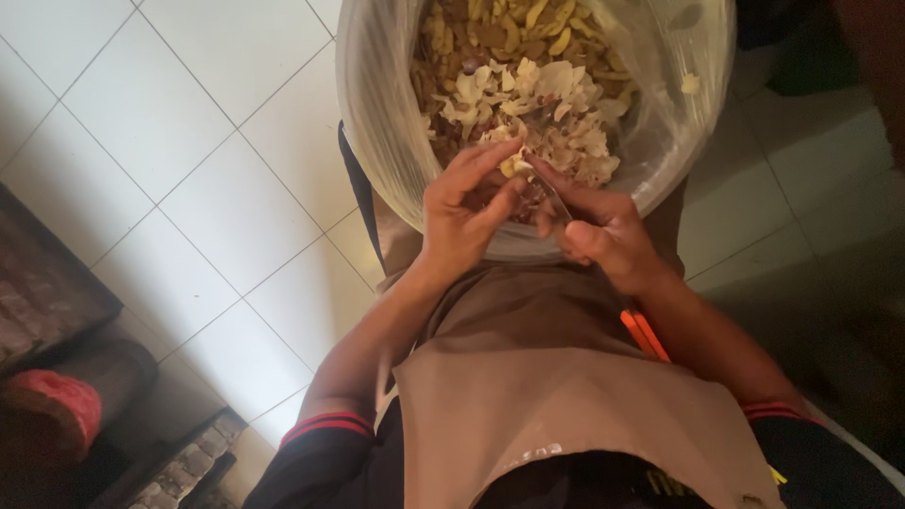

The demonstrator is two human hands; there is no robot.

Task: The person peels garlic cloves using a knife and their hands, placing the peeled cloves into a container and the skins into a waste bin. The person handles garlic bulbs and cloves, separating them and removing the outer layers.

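Note:
My left hand (464, 209) pinches a small pale nut (514, 167) between thumb and fingers over a large plastic-lined basin (382, 123). My right hand (603, 231) grips a small knife (547, 184), its blade tip against the nut. The basin holds brown nuts (490, 38) at the far side and a heap of pale peeled shells and pieces (556, 104) nearer to me. Both hands meet just above the basin's near rim.
I sit with a tan apron (537, 377) over my lap, the basin between my knees. White tiled floor (189, 170) lies to the left. A dark brick-like ledge (38, 283) and a red object (57, 401) are at the lower left.

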